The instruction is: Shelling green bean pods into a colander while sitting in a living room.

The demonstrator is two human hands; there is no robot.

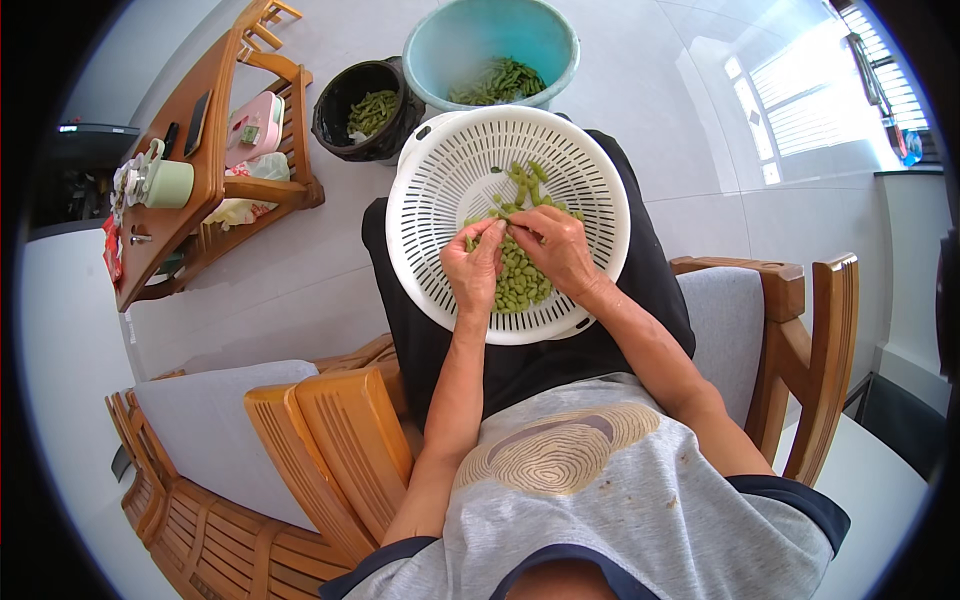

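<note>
A white slotted plastic colander [431, 277] rests on my lap, over black trousers. Shelled green soybeans [520, 281] are heaped in its near part, and several whole soybean pods [529, 180] lie beyond my fingers. Above the heap my left hand [475, 259] and my right hand [556, 244] meet at the fingertips. Between them is a green pod [507, 216], mostly covered by the fingers; both hands pinch it. Whether beans are still inside it cannot be seen.
Past the colander stands a turquoise basin [491, 30] with green pods at its bottom. Left of it is a black-lined bin [330, 124] holding pods or husks. A wooden table [214, 105] bears a pale green jug [169, 184]. Wooden chair arms [356, 442] flank me.
</note>
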